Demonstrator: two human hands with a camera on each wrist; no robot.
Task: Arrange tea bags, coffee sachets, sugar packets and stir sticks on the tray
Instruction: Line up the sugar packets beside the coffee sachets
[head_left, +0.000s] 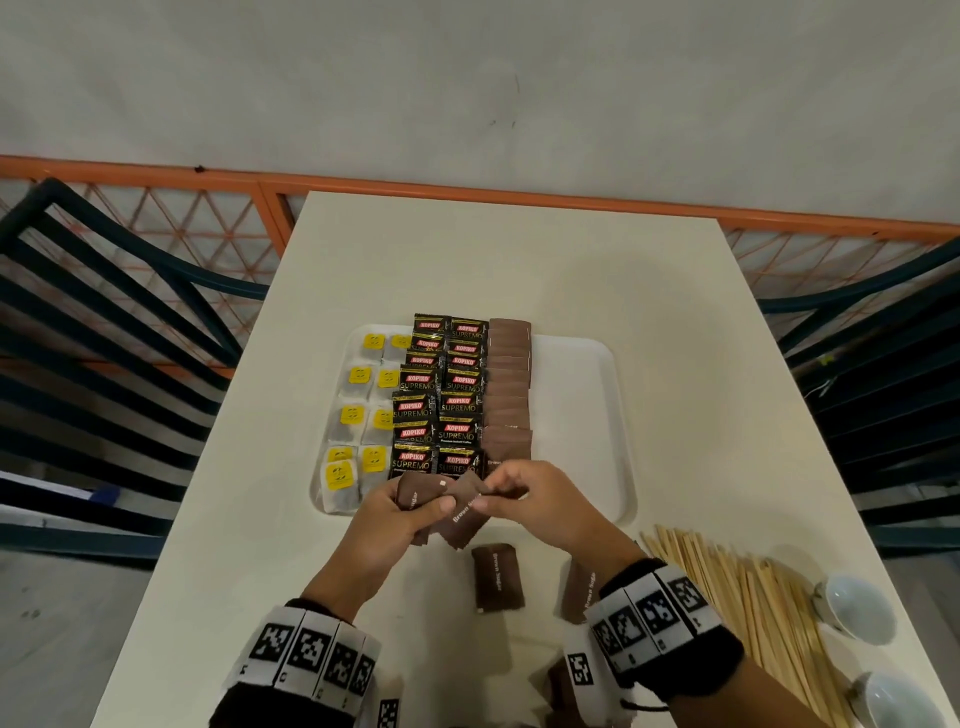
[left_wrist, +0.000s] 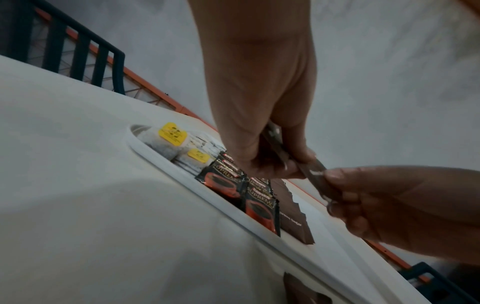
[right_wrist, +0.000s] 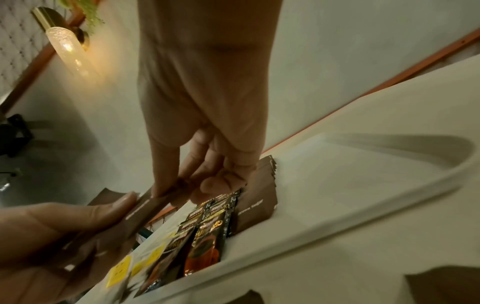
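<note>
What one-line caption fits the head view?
Both hands grip brown sugar packets above the white tray's near edge.

The head camera looks steeply down from above the table (head_left: 467, 260), taking in the tray (head_left: 582, 395). Each wrist camera sits low and close, tilted, looking along its hand toward the wall. All three share the tray's near edge and both hands.
</note>
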